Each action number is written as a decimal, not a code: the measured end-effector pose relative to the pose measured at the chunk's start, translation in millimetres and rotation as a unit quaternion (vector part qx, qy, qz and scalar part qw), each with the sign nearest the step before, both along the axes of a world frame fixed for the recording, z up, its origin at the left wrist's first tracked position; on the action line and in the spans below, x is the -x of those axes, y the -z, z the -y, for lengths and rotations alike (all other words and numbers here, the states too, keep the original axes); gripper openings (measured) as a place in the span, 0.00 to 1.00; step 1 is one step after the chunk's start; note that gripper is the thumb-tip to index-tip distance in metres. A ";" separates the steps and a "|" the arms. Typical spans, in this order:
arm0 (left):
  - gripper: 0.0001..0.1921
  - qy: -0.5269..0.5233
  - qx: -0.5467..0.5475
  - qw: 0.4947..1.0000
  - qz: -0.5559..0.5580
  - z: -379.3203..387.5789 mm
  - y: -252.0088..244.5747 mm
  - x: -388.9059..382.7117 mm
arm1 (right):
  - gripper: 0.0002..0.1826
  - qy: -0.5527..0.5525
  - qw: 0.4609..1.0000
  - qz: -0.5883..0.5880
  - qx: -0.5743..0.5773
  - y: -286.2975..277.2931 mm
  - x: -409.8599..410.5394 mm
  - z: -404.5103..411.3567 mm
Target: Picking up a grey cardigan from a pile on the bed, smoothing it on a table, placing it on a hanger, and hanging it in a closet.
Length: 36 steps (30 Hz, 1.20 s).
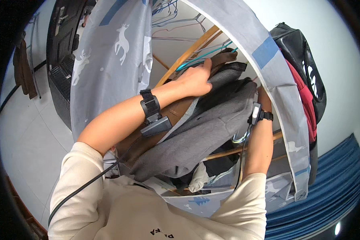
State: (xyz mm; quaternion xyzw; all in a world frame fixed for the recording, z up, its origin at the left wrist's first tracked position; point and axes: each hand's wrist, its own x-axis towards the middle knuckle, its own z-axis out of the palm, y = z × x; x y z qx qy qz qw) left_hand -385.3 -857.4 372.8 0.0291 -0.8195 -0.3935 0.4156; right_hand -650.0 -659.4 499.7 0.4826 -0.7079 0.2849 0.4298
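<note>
Several garments hang close together inside an open fabric wardrobe in front of me. My left hand [199, 78] is curled around the upper part of a brown jacket [175, 112] and the dark garment beside it, just under a teal hanger [205, 55]. A grey garment [198, 136] hangs in front, nearer my right side. My right hand [261, 93] reaches in past the far shoulder of this grey garment; its fingers are hidden, so its grip cannot be seen. Black straps with small devices sit on both wrists.
A wooden rail [192, 54] carries several wire hangers [180, 22]. Grey fabric covers [111, 66] flank the opening. Folded clothes [199, 177] lie low inside. A black bag [291, 45] hangs outside on the right, above a blue curtain [324, 195]. A black cable [84, 189] crosses my left sleeve.
</note>
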 end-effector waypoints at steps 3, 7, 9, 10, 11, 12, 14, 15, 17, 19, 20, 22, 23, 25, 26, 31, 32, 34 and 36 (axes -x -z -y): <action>0.28 0.003 -0.007 1.000 -0.001 -3.2 -0.2 0.3 | 0.26 -0.001 1.000 -0.006 0.008 8.4 6.4 9.3; 0.30 0.010 -0.002 1.000 0.002 -10.1 0.1 2.4 | 0.29 -0.006 1.000 -0.024 0.013 10.7 17.7 35.9; 0.30 0.013 0.007 1.000 -0.001 -10.7 -2.7 3.0 | 0.30 -0.008 0.999 -0.035 0.019 9.2 26.7 48.2; 0.30 0.016 0.008 1.000 -0.009 -12.0 -3.4 3.5 | 0.31 -0.005 0.999 -0.039 0.020 8.1 32.2 49.5; 0.30 0.019 0.008 1.000 -0.014 -12.7 -1.0 4.5 | 0.31 -0.004 0.999 -0.042 0.021 10.6 39.9 52.6; 0.30 0.022 0.012 1.000 -0.008 -12.7 -0.5 4.9 | 0.32 -0.003 0.999 -0.046 0.022 9.8 44.5 53.8; 0.31 0.041 0.012 0.999 -0.026 -11.4 -0.3 6.7 | 0.33 0.003 0.998 -0.056 0.020 9.7 53.4 49.7; 0.33 0.041 0.015 0.998 -0.035 -8.9 1.8 7.6 | 0.34 -0.001 0.998 -0.058 0.020 8.7 54.9 51.0; 0.33 0.055 0.018 0.997 -0.051 -6.6 6.5 11.2 | 0.35 -0.002 0.998 -0.055 -0.004 6.6 56.6 50.3; 0.35 0.054 0.015 0.997 -0.051 -3.5 9.4 4.8 | 0.37 -0.006 0.999 -0.009 -0.042 13.3 37.1 50.1; 0.35 0.044 0.021 0.998 -0.040 5.3 15.6 -2.0 | 0.37 -0.016 0.996 0.044 -0.073 14.8 0.7 62.3; 0.36 0.004 0.063 0.995 -0.075 8.1 24.9 -9.4 | 0.38 -0.004 0.969 0.181 -0.170 8.3 -78.5 57.2; 0.38 -0.018 0.098 0.993 -0.062 0.8 25.9 -11.9 | 0.44 -0.006 0.972 0.170 -0.160 8.7 -98.2 46.0; 0.40 -0.038 0.112 0.992 -0.039 -14.0 29.2 -19.9 | 0.48 0.014 0.944 0.300 -0.137 19.1 -121.3 28.4; 0.42 -0.071 0.127 0.989 -0.021 -19.7 30.2 -26.1 | 0.51 0.020 0.901 0.417 -0.114 23.3 -134.8 22.3; 0.47 -0.040 0.040 0.998 -0.027 -32.2 50.9 -35.2 | 0.51 -0.048 0.866 0.484 -0.115 48.0 -182.5 20.5; 0.48 -0.035 0.028 0.999 -0.006 -36.4 54.6 -36.5 | 0.49 -0.051 0.855 0.504 -0.109 53.6 -188.9 18.8; 0.45 -0.031 0.034 0.999 -0.013 -33.7 57.2 -36.1 | 0.43 -0.101 0.831 0.539 -0.094 63.1 -197.0 14.0; 0.41 -0.003 0.004 0.999 0.035 -30.4 54.4 -37.3 | 0.36 -0.094 0.838 0.534 -0.056 76.6 -190.8 5.3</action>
